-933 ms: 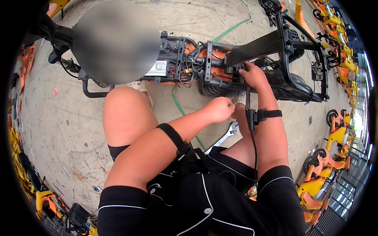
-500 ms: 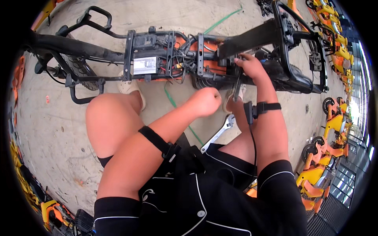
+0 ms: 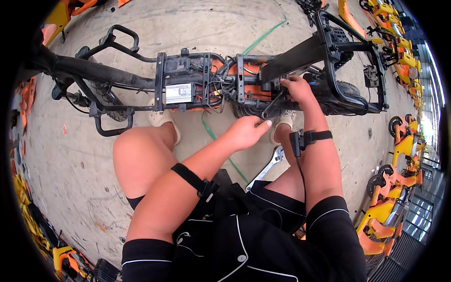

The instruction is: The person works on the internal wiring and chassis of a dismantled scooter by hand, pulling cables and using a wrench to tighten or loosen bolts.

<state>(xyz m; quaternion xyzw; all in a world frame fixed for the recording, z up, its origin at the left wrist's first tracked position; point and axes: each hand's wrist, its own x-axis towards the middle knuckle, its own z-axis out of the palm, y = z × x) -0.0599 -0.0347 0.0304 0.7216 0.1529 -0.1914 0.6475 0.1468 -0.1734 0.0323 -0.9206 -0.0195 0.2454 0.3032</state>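
Note:
My right hand (image 3: 299,90) is closed round the upper end of a dark bar-shaped tool (image 3: 274,104), close to the frame's central lower block. The tool slants down to the left, its kind unclear. Just below its free end is my left hand (image 3: 246,133), thumb stretched out and apart, the other fingers partly hidden; whether it touches the tool cannot be told. Both hands are at the near side of a stripped scooter frame (image 3: 110,71) with black tubes, loose wiring and a silver box (image 3: 179,93). A silver adjustable wrench (image 3: 267,168) lies by my right thigh.
A green strap (image 3: 265,36) runs across the concrete floor (image 3: 80,155) under the frame. Yellow and orange scooters (image 3: 399,145) line the right side; more yellow parts (image 3: 66,258) stand at lower left. My shoes (image 3: 285,120) are close beneath the frame.
The tool has swung from nearly upright to a leftward slant. My left hand has moved slightly lower and left, its thumb now out from a fist. The view has shifted a little.

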